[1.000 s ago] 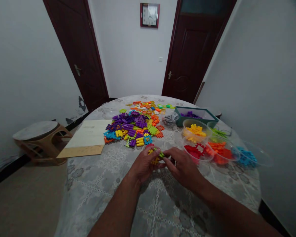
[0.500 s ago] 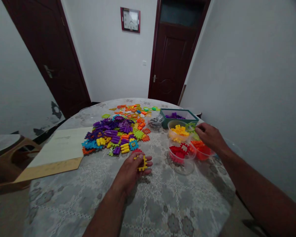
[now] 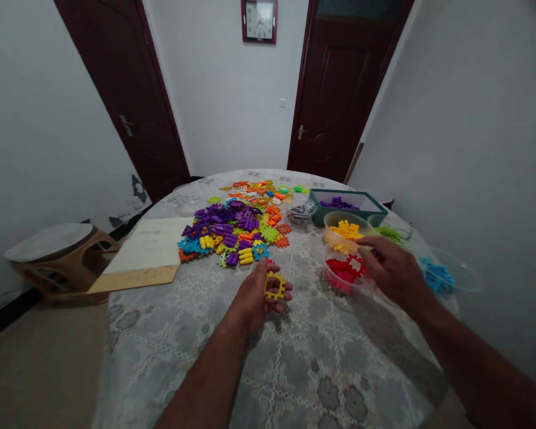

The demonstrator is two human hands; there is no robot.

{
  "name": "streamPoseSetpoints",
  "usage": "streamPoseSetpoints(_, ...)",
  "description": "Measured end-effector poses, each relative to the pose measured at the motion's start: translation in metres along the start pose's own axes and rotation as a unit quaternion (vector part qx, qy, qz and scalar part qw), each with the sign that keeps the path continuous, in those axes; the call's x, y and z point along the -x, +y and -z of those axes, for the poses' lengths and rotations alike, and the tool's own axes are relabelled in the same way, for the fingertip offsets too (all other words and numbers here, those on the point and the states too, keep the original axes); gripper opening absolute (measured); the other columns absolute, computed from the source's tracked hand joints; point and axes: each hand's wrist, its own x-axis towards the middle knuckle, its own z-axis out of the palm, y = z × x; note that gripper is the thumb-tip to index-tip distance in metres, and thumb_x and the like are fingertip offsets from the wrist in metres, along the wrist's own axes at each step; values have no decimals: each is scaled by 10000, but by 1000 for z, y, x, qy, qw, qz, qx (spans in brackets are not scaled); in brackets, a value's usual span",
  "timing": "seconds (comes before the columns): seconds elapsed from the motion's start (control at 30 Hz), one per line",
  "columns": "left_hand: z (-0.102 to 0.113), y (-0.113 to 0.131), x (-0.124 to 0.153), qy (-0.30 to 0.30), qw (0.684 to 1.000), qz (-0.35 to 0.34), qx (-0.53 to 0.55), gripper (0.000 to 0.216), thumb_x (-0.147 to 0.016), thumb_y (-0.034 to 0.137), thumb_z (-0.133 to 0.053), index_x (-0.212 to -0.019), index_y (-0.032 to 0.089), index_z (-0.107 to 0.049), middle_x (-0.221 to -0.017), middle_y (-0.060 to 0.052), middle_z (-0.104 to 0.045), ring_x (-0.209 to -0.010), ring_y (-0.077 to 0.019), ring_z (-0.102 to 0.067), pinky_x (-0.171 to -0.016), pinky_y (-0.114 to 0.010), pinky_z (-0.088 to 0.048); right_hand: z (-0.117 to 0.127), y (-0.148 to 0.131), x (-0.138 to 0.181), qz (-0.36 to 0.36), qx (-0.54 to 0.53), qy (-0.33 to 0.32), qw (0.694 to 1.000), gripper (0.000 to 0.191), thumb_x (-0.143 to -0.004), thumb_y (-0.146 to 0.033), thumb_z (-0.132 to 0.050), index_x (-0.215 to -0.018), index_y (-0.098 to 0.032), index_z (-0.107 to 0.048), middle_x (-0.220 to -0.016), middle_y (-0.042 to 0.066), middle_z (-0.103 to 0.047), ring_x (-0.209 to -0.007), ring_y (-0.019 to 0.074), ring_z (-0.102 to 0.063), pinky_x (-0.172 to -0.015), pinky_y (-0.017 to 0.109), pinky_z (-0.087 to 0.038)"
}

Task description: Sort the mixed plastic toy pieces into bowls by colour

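Note:
My left hand point(image 3: 259, 292) is closed on a yellow square building piece point(image 3: 274, 287) with a notched edge and an open middle. A bit of red point(image 3: 270, 263) shows behind its fingers; I cannot tell whether that is held too. My right hand point(image 3: 390, 268) is over the clear plastic tubs, its thumb and forefinger slightly apart with nothing visible between them. Just left of its fingers are a tub of yellow pieces point(image 3: 346, 230) and, nearer me, a tub of red pieces point(image 3: 342, 274). Green pieces point(image 3: 388, 233) lie in a tub beyond it.
A heap of mixed pieces point(image 3: 232, 226), mostly purple, spreads over the round table point(image 3: 232, 369). Beside it lies a cardboard sheet point(image 3: 138, 250). A green-rimmed box point(image 3: 366, 210) holds purple pieces. Blue pieces point(image 3: 438, 277) are in a tub at right. A stool point(image 3: 58, 256) stands at left.
My right hand has moved back toward me from the green tub, and the green piece in its fingers is gone from them. My left hand still holds the yellow piece. The view has shifted.

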Motion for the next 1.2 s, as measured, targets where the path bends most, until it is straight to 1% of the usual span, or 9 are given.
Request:
streamPoseSetpoints(0.13, 0, 0, 1, -18, 1000, 11, 7, 674, -981, 752, -411, -1315, 183, -549, -880, -145, -748, -674, -233, -734, -489, -268, -519, -31, -75, 37, 151, -91, -111, 978, 345, -1015, -323, -594, -1349, -235, -604, -1332, 128, -686, -1139, 263, -681, -966, 452, -587)
streamPoseSetpoints(0.27, 2, -4, 0, -25, 1000, -13, -10, 726, -964, 772, -438, -1367, 182, -569, -956, -122, -737, -744, -235, -737, -565, -298, -547, -63, -117, 51, 222, -95, -153, 958, 488, -940, -235, -688, -1410, -246, -560, -1409, 143, -622, -1288, 311, -595, -1070, 534, -542)
streamPoseSetpoints(0.43, 4, -8, 0, -28, 998, -40, -31, 812, -899, 827, -507, -1338, 155, -629, -1079, -141, -736, -908, -253, -738, -721, -322, -557, -83, -128, 48, 207, -121, -155, 958, 346, -962, -168, -639, -1300, -236, -611, -1399, 149, -588, -1292, 294, -585, -1066, 502, -550)
streamPoseSetpoints(0.67, 4, -11, 2, -75, 995, -36, -47, 798, -903, 822, -508, -1350, 171, -620, -1087, -141, -736, -877, -241, -739, -701, -326, -566, -76, -121, 50, 174, -152, -189, 955, 181, -994, -240, -627, -1173, -252, -646, -1347, 124, -603, -1251, 267, -615, -1041, 460, -558)
streamPoseSetpoints(0.8, 5, -12, -3, -65, 997, -37, -36, 785, -886, 830, -514, -1271, 154, -623, -922, -110, -724, -752, -218, -717, -598, -304, -564, -56, -92, 33, 171, -113, -141, 969, 192, -987, -272, -602, -1174, -253, -643, -1353, 130, -606, -1268, 278, -614, -1058, 464, -540)
streamPoseSetpoints(0.93, 9, -8, -8, 5, 996, -71, -62, 585, -900, 705, -594, -1066, 148, -660, -825, -69, -682, -660, -168, -660, -514, -249, -521, -34, -23, -16, 158, -8, -72, 985, 220, -966, -329, -598, -1151, -229, -659, -1269, 132, -663, -1235, 298, -631, -1086, 482, -506)
streamPoseSetpoints(1.0, 10, -6, -10, 28, 991, -96, -84, 481, -890, 613, -639, -1011, 149, -673, -827, -58, -671, -642, -149, -638, -497, -234, -506, -25, 17, -46, 115, 68, -69, 989, 269, -954, -364, -604, -1156, -201, -677, -1222, 142, -696, -1175, 300, -660, -1063, 462, -516)
streamPoseSetpoints(1.07, 12, -5, -13, 44, 987, -111, -105, 408, -870, 548, -664, -972, 152, -680, -825, -48, -663, -628, -138, -624, -482, -225, -491, -19, 52, -72, 37, 155, -96, 983, 341, -944, -367, -613, -1205, -164, -695, -1237, 161, -714, -1177, 299, -666, -1069, 430, -506)
streamPoseSetpoints(1.2, 14, -5, -17, 72, 979, -136, -130, 354, -857, 513, -663, -917, 165, -674, -804, -38, -662, -620, -137, -619, -473, -223, -485, -17, 100, -103, -63, 239, -127, 961, 404, -929, -354, -640, -1249, -119, -718, -1273, 188, -727, -1187, 307, -674, -1046, 388, -502)
